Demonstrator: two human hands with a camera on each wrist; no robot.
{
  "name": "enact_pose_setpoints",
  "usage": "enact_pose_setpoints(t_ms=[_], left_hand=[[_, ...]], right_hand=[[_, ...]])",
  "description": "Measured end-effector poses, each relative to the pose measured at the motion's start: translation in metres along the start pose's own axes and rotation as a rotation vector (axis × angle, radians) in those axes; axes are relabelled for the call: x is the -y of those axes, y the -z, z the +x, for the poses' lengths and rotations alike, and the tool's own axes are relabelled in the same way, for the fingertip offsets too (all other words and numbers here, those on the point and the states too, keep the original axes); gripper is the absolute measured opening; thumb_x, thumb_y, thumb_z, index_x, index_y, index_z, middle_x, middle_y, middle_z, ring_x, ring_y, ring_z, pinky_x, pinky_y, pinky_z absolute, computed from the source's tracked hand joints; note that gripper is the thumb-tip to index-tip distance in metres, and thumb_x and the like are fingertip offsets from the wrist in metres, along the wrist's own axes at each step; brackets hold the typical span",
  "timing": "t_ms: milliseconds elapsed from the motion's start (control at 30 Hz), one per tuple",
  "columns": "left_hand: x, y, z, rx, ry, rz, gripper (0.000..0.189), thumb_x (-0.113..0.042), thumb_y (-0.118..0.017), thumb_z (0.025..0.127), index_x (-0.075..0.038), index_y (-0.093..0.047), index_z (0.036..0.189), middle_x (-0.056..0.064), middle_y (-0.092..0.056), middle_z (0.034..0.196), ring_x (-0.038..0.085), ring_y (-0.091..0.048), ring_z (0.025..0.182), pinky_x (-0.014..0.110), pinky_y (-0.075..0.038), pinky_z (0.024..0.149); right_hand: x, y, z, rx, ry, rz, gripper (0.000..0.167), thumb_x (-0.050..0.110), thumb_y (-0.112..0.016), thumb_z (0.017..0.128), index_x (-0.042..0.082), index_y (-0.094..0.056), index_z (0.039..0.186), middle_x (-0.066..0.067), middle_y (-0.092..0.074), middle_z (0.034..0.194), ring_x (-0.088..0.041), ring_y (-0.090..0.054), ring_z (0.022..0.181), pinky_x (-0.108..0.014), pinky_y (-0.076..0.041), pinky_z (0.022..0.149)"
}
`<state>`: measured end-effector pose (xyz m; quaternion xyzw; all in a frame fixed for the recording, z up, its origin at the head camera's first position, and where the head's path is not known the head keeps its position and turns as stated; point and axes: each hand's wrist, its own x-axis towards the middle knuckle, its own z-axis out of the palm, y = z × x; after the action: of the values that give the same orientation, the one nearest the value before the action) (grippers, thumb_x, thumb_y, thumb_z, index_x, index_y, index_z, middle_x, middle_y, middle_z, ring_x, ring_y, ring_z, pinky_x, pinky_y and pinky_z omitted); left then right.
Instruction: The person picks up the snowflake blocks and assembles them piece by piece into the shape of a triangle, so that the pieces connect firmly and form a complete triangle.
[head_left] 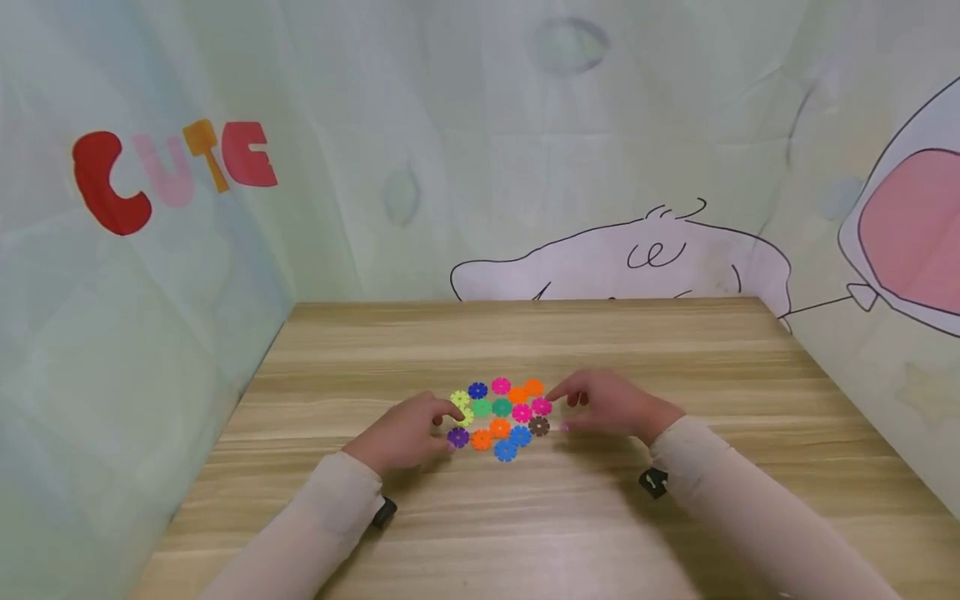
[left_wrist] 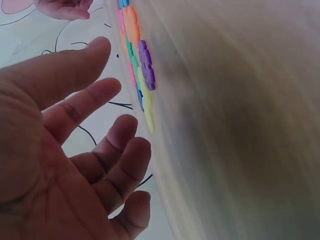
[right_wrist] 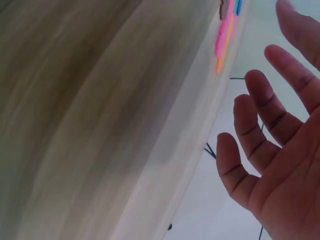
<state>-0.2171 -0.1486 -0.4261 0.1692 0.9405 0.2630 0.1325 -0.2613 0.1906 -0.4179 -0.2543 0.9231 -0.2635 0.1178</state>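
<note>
Several notched plastic snowflake discs lie flat in a close cluster on the wooden table. At its left side, my left hand (head_left: 405, 435) hovers with the index fingertip over a yellow-green disc (head_left: 460, 398) pair and the thumb by a purple disc (head_left: 458, 437). On the other side my right hand (head_left: 618, 404) reaches in, index fingertip close to a pink disc (head_left: 542, 407) and thumb near a brown disc (head_left: 538, 426). Nothing is held: the left wrist view has the left hand (left_wrist: 65, 155) with fingers loosely bent, and the right hand (right_wrist: 295, 160) looks likewise relaxed.
Wood-grained table (head_left: 375, 342) reaches back to a printed cloth (head_left: 337, 167) with cartoon drawings. Orange discs (head_left: 499, 428), blue discs (head_left: 506, 451) and green discs (head_left: 482, 407) fill the space between the hands. Dark wrist devices (head_left: 654, 482) sit under both sleeves.
</note>
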Motion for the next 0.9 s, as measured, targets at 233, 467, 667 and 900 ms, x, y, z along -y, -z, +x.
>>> enact_pose_setpoints(t_ms=[233,467,667,900], left_hand=[[0.000,0.000,0.009,0.043,-0.013,-0.006,0.029,-0.010,-0.080,0.091,-0.019,-0.076,0.118,0.001,-0.063,0.102,0.021,-0.056,0.093,0.042,-0.053,0.086],[0.000,0.000,0.015,0.064,-0.043,0.016,0.024,-0.003,-0.077,0.092,-0.017,-0.076,0.112,0.001,-0.062,0.093,0.020,-0.055,0.086,0.039,-0.052,0.081],[0.001,-0.003,0.020,0.062,-0.078,0.054,0.023,-0.001,-0.074,0.091,-0.019,-0.073,0.106,0.000,-0.058,0.086,0.020,-0.054,0.079,0.035,-0.047,0.072],[-0.001,-0.005,0.022,0.089,-0.070,0.077,0.022,-0.003,-0.075,0.092,-0.023,-0.070,0.101,-0.001,-0.059,0.085,0.020,-0.055,0.079,0.037,-0.048,0.072]], right_hand=[[0.005,-0.011,0.013,0.043,0.022,-0.015,0.034,0.019,-0.089,0.086,0.022,-0.081,0.118,0.005,-0.071,0.107,-0.016,-0.060,0.098,-0.037,-0.054,0.088],[0.012,-0.016,0.020,0.089,0.018,-0.005,0.029,0.018,-0.088,0.085,0.021,-0.081,0.114,0.007,-0.072,0.109,-0.014,-0.060,0.094,-0.036,-0.054,0.088],[0.016,-0.021,0.024,0.101,0.015,-0.035,0.023,0.016,-0.089,0.085,0.023,-0.082,0.106,0.011,-0.073,0.102,-0.013,-0.059,0.087,-0.033,-0.053,0.083],[0.020,-0.023,0.026,0.120,-0.001,-0.034,0.019,0.008,-0.086,0.086,0.022,-0.078,0.096,0.012,-0.071,0.094,-0.015,-0.059,0.088,-0.035,-0.053,0.084]])
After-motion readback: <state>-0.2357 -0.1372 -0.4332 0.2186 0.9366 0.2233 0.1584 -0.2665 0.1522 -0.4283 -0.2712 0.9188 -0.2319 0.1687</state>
